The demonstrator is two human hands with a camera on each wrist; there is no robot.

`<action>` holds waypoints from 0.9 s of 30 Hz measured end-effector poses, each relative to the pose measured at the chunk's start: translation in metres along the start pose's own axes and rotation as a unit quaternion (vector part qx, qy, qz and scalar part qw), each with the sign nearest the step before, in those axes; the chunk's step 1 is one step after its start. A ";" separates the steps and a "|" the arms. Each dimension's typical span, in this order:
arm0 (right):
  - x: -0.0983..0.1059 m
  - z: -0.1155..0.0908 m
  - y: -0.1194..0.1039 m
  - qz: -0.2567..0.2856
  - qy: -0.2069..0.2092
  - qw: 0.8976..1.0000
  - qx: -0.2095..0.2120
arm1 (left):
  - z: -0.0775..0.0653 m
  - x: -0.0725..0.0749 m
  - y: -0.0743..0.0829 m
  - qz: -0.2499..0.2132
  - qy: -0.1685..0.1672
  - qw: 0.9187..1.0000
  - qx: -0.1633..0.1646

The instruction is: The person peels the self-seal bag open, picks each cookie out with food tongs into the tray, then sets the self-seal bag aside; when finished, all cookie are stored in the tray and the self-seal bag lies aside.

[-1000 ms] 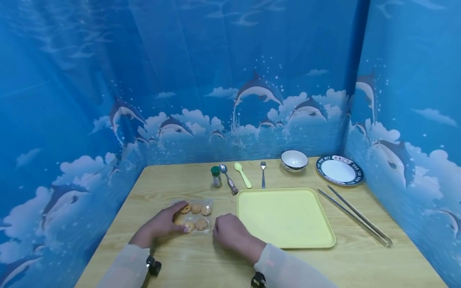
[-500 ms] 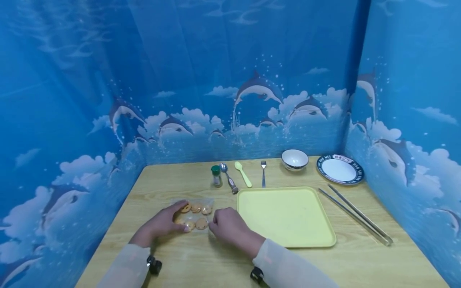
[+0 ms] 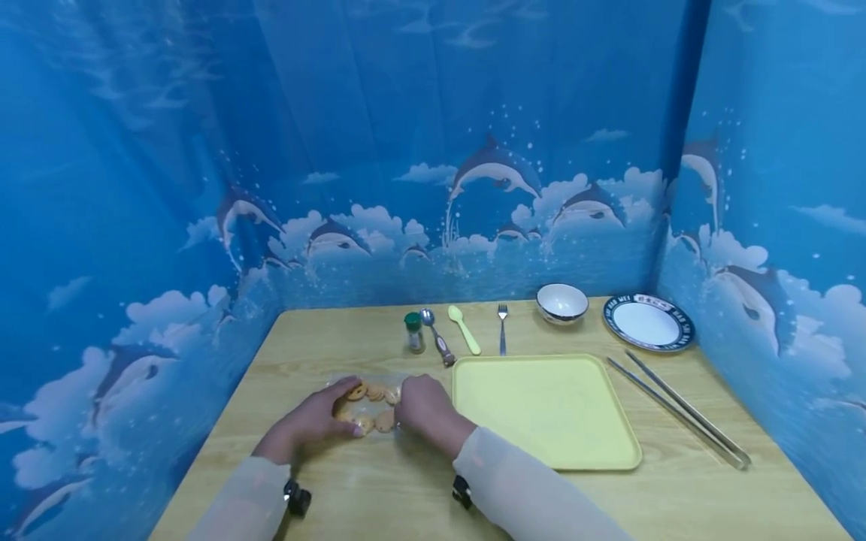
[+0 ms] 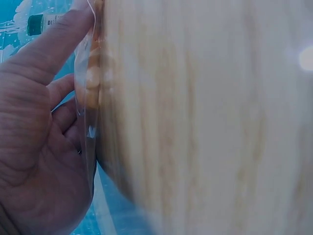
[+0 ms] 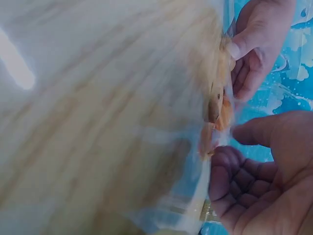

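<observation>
A clear plastic bag of cookies [image 3: 385,421] lies flat on the table, with several round cookies showing through the film. My left hand [image 3: 314,421] holds the bag's left end, its thumb and forefinger spread in a C around the cookies there. At the bag's right edge is my right hand [image 3: 428,409], back of the hand up. Its fingers [image 5: 220,181] are loosely bent in the right wrist view, with a gap to the thumb. Those fingertips stand right at the cookies' end of the film, and nothing shows gripped between them.
A yellow tray [image 3: 541,413] lies right of the right hand. Behind are a green-capped jar [image 3: 414,334], metal spoon [image 3: 437,338], yellow spoon [image 3: 464,330], fork [image 3: 503,329], bowl [image 3: 562,303] and plate [image 3: 649,322]. Metal tongs [image 3: 679,412] lie at right.
My right hand has moved left and slightly away from me, onto the bag's right edge. My left hand stays at the left end. The head view has shifted a little.
</observation>
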State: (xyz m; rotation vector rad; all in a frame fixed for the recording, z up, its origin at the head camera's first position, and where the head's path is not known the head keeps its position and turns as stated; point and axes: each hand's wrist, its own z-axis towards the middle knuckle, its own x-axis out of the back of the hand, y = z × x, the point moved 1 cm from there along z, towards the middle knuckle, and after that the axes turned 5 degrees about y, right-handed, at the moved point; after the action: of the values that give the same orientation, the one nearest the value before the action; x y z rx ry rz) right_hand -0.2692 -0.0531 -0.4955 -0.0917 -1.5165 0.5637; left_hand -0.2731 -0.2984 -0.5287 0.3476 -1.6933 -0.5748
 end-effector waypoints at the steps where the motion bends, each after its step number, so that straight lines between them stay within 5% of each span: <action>1: -0.001 0.000 0.002 -0.005 0.004 1.000 0.001 | 0.000 -0.001 -0.001 -0.002 0.000 1.000 0.003; 5: -0.005 0.001 0.007 -0.016 0.024 1.000 0.006 | 0.001 -0.003 -0.003 -0.002 0.003 1.000 0.020; 27: 0.002 -0.007 0.018 0.034 -0.012 0.997 -0.070 | 0.001 -0.002 -0.003 -0.009 -0.001 1.000 0.019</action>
State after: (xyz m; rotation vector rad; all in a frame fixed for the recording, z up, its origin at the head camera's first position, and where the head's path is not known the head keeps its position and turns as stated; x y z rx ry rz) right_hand -0.2676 -0.0342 -0.5013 -0.2458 -1.5808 0.5146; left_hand -0.2744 -0.2996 -0.5323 0.3896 -1.7069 -0.5569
